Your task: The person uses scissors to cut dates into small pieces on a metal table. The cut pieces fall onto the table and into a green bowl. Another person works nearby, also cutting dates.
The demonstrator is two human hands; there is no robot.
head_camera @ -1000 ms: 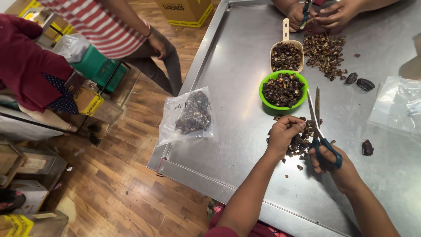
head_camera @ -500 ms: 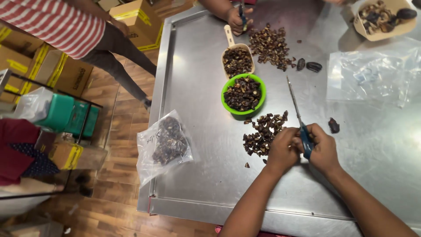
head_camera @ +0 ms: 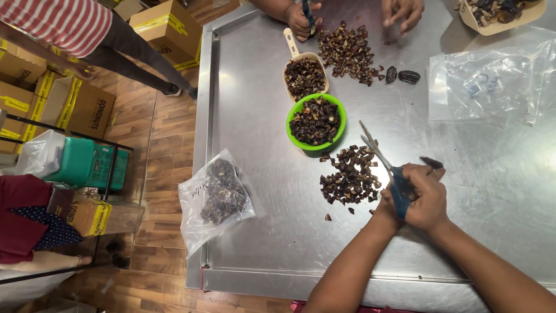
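My right hand (head_camera: pixel 430 198) is closed around the blue handles of a pair of scissors (head_camera: pixel 375 149), whose blades point up and left over a pile of chopped dark dates (head_camera: pixel 350 177). My left hand (head_camera: pixel 384 212) is pressed against the right one and mostly hidden by it. A whole dark date (head_camera: pixel 432 162) sticks out past the fingertips; which hand holds it is unclear. A green bowl (head_camera: pixel 318 152) full of chopped dates stands just above the pile.
A beige scoop (head_camera: pixel 292 43) of pieces and a second pile (head_camera: pixel 347 52) lie near another person's hands (head_camera: pixel 301 20). Two whole dates (head_camera: pixel 401 75), a clear bag (head_camera: pixel 486 81), a bag of dates (head_camera: pixel 220 194) on the steel table's left rim (head_camera: pixel 204 145). Boxes (head_camera: pixel 78 107) on the floor.
My left hand left the pile and joined the right hand at the scissors. The scissors have tilted leftward, and a whole date now shows at the fingertips. The view has shifted.
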